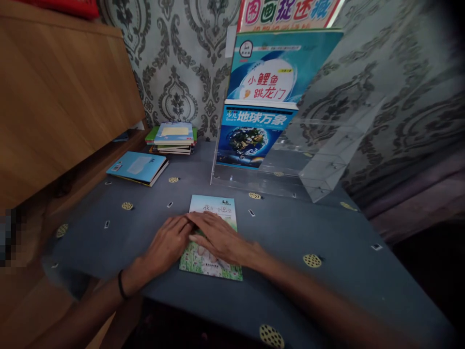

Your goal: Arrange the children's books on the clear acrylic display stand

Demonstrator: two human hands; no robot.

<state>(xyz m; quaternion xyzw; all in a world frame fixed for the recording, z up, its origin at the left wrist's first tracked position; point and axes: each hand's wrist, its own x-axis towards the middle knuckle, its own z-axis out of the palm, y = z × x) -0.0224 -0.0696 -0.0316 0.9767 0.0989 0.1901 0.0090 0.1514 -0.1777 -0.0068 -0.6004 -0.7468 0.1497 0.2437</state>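
Note:
A thin picture book (212, 271) with a pale blue and flowery green cover lies flat on the table, its lower edge toward me. Across its cover rests my right hand (217, 237), fingers stretched out and palm down. My left hand (171, 240), with a black band on the wrist, lies over the book's left edge, its fingers loosely extended. The fingertips of both hands meet near the upper left of the cover and hide part of the title and picture.
A clear acrylic rack (319, 174) stands behind, holding several books, among them a blue earth book (250, 138). At the back left are a book stack (174, 133) and a single blue book (138, 167). A wooden cabinet (65, 87) borders the left of the cloth-covered table (283, 232).

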